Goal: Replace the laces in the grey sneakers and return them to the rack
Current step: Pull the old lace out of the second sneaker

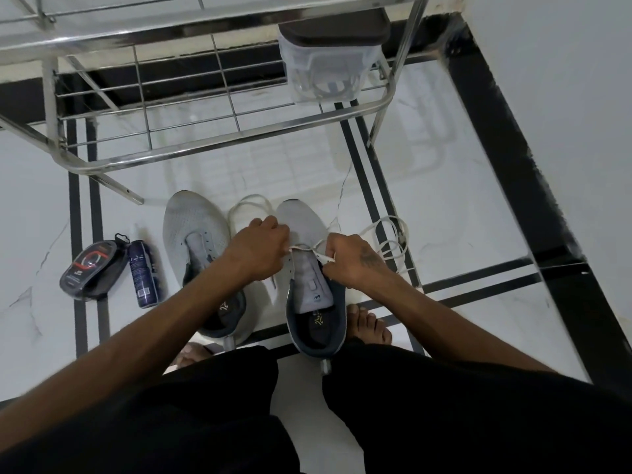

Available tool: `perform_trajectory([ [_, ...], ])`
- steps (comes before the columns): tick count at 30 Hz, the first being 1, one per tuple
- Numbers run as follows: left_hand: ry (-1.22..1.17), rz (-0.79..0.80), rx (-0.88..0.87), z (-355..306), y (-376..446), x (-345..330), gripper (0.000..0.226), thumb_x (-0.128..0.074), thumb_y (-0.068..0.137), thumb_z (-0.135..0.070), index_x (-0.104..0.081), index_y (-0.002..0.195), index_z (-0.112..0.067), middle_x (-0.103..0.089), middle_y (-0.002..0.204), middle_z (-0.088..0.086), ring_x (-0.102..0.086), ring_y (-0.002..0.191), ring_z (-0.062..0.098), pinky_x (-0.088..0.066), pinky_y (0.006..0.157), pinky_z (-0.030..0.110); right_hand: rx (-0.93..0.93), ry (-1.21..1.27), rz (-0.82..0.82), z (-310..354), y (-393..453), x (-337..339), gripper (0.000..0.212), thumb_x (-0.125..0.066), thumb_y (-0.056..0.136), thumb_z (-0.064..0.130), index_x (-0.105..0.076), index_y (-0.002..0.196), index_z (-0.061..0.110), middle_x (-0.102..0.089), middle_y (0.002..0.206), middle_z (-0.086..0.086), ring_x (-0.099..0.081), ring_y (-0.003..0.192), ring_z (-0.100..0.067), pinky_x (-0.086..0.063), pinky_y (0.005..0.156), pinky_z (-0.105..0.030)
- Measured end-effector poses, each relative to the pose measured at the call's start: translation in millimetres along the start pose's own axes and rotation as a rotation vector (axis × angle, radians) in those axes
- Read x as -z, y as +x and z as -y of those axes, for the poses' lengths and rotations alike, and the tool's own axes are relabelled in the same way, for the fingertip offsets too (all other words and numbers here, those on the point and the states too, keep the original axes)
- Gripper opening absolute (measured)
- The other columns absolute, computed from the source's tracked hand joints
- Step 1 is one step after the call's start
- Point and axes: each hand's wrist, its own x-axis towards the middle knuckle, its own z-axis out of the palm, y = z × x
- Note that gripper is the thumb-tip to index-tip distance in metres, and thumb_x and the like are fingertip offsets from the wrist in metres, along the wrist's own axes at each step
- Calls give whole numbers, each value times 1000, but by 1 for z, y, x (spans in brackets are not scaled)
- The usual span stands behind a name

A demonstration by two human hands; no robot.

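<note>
Below the steel rack (219, 138), on the white floor (461, 206), both grey sneakers sit toes toward it. Right sneaker (309, 268): white lace (307, 247) crosses its lowest eyelets, so lacing looks barely begun. Left hand (258, 246) and right hand (349, 260) each pinch a lace end in curled fingers, probably to draw it even; slack trails beside the shoe. Left sneaker (201, 254) has bare eyelets. Farther left of it lie a spray can (143, 273) and a polish pack (92, 270). A clear container (328, 66) stands on the rack.
</note>
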Motion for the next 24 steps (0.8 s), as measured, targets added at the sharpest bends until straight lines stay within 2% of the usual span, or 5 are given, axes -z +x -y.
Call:
perform_trajectory([
  [4,-208,-274,-105,-2,-3,-5,21,-59,96,-31,-64,109,-15,-56,126,4,-53,109,26,-49,86,43,54,-38,0,7,-1,-5,22,-59,90,18,-54,107,6,-62,108,-14,-60,96,-30,-40,69,-28],
  [13,302,-69,-69,-27,17,-3,22,-58,93,-20,-53,113,-14,-64,105,6,-63,93,26,-33,64,32,46,-44,-26,9,-3,-7,28,-62,88,16,-56,111,3,-64,110,-15,-62,95,-29,-47,72,-29],
  [17,144,-43,5,-14,5,13,21,-59,90,-20,-58,110,-13,-66,105,8,-61,98,26,-38,67,33,31,-4,-50,10,-3,-7,25,-60,86,15,-54,109,7,-62,107,-12,-60,94,-28,-45,71,-29],
  [20,31,-54,-17,0,-10,13,11,-59,88,-12,-56,89,-22,-62,89,1,-52,90,21,-33,67,32,102,-23,-52,17,-4,-9,22,-58,87,15,-52,107,7,-61,104,-13,-60,96,-30,-46,71,-31],
  [24,91,-69,-98,16,-22,12,12,-60,89,-13,-57,86,-25,-47,75,-8,-49,89,19,-27,66,32,122,-72,-67,19,-5,-13,19,-53,93,16,-50,106,2,-59,105,-17,-59,97,-32,-45,73,-33],
])
